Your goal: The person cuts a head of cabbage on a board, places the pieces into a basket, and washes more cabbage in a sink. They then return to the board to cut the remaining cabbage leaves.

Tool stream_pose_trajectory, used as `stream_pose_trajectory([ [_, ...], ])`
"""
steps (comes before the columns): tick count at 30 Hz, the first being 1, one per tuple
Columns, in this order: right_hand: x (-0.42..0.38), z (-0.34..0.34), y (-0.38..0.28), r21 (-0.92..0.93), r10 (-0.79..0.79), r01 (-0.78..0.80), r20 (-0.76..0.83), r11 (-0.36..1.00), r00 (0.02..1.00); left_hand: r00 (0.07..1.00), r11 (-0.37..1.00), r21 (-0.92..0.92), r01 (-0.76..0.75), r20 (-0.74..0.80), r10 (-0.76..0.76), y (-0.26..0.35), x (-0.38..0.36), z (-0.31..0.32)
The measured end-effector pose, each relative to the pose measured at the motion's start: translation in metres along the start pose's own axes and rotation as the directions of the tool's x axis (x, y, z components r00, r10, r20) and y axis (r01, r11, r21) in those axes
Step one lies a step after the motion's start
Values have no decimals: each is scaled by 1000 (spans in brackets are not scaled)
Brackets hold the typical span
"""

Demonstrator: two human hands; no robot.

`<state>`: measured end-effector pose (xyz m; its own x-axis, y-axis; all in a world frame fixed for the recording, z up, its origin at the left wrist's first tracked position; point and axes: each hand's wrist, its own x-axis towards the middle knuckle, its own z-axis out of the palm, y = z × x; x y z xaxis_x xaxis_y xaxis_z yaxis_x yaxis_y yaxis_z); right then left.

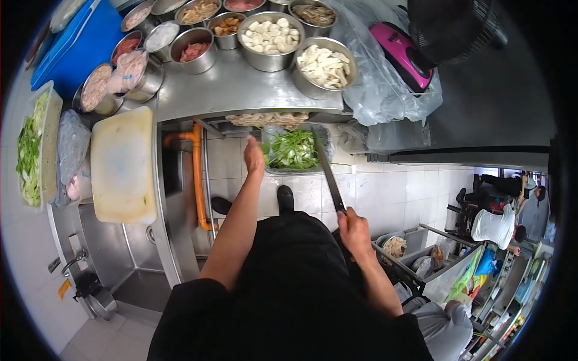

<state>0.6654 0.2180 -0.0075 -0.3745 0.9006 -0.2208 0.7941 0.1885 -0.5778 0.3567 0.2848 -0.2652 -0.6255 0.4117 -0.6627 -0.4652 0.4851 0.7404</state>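
My right hand (355,233) is wrapped around the handle of a large kitchen knife (330,179). Its long blade points away from me, with the tip over the right side of a plastic tub (328,142). Chopped green leaves and stalks (292,149) fill that tub, which is low down, below the counter edge. At the tub's left side is my left hand (254,157), fingers stretched out and holding nothing, with a bit of green close beside it.
Steel bowls of sliced white food (325,65) and meat (194,53) crowd the steel counter (241,90). A cutting board (123,165) lies left, beside a sink (123,253). A pink-and-black fan (400,54) stands right. Several people (494,225) are in the right background.
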Motion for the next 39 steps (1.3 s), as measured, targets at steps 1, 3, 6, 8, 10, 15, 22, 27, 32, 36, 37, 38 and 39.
stream_pose_trajectory([
  [1,-8,-9,17,-31,57,-58,-12,998,998,1000,1000,1,-4,3,4,-14,13,16],
  [3,-25,-17,43,-53,111,-112,-27,992,993,968,995,16,98,231,-99,-31,28,35],
  [6,-39,-12,75,-40,122,-127,-94,991,988,929,967,3,255,277,-246,20,-28,10],
  [8,-38,-2,83,-20,139,-140,-41,990,989,965,967,21,254,60,-255,-20,0,-21],
  [10,-32,10,84,-24,144,-143,30,989,989,979,996,15,-85,189,80,-55,0,-68],
  [15,11,49,47,29,-185,183,213,983,959,992,986,-129,-103,-91,92,-16,-114,-180],
  [22,111,143,-135,308,-706,636,266,708,657,799,838,-270,-473,-533,279,-18,-199,-358],
  [27,216,236,-285,-116,-829,849,185,515,528,580,806,-242,-540,-801,148,-71,-222,-472],
  [32,222,359,-350,-241,-775,847,342,474,531,386,735,-270,-622,-923,-12,-94,-260,-566],
  [36,47,396,-336,-189,-787,909,455,372,416,279,702,-287,-652,-952,-131,-103,-286,-635],
  [37,12,393,-341,-110,-796,912,453,396,401,288,699,-296,-651,-948,-133,-92,-288,-644],
  [38,-7,379,-356,-8,-699,871,594,490,399,286,676,-280,-682,-952,-106,-78,-290,-655],
  [39,-11,374,-361,115,-730,849,577,516,366,280,652,-260,-712,-957,-76,-65,-291,-666],
])
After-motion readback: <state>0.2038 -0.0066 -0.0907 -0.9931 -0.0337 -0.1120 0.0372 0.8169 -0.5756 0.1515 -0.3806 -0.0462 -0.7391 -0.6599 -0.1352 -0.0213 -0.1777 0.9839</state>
